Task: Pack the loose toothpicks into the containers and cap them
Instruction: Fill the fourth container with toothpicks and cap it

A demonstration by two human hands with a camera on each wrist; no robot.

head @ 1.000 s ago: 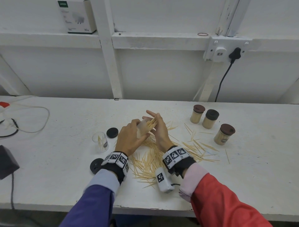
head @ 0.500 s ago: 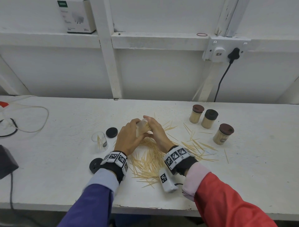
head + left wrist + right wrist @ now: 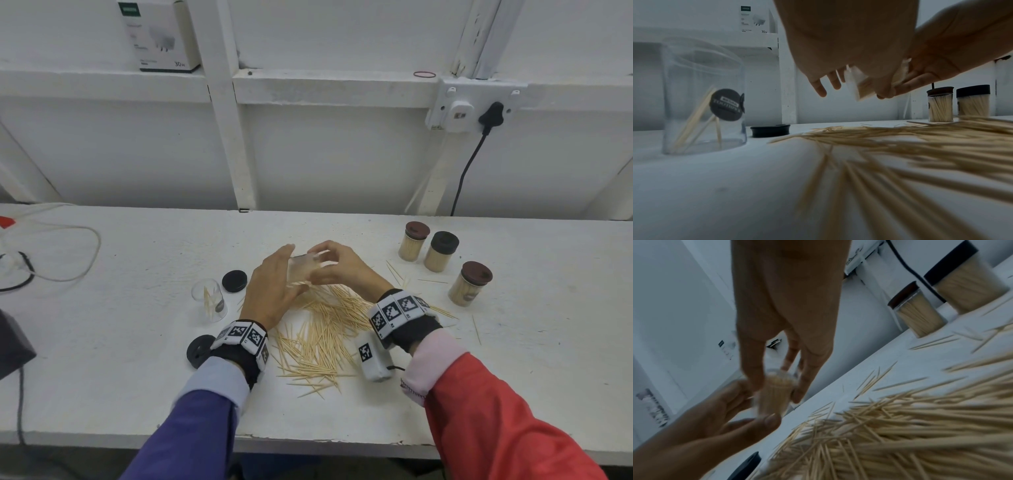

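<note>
On the white tabletop (image 3: pixel 513 359) stand three capped toothpick containers, all full: one with a brown cap (image 3: pixel 413 240) at the back, one with a black cap (image 3: pixel 441 251) just beside it, and a third with a brown cap (image 3: pixel 470 283) nearer and to the right. A fourth, clear open container (image 3: pixel 209 299) stands upright at the left with only a few toothpicks inside. Two loose black caps lie near it: one (image 3: pixel 234 281) just behind it, one (image 3: pixel 199 350) by the left wrist. A fifth container (image 3: pixel 303 269), uncapped and packed with toothpicks, is held above the pile of loose toothpicks (image 3: pixel 323 329) between both hands. The left hand (image 3: pixel 274 291) has its grip closed round the container's lower part, thumb on its side and fingers behind. The right hand (image 3: pixel 337 265) pinches its upper part, with fingers curled on either side of the open mouth. More single toothpicks lie scattered toward the capped containers.
</note>
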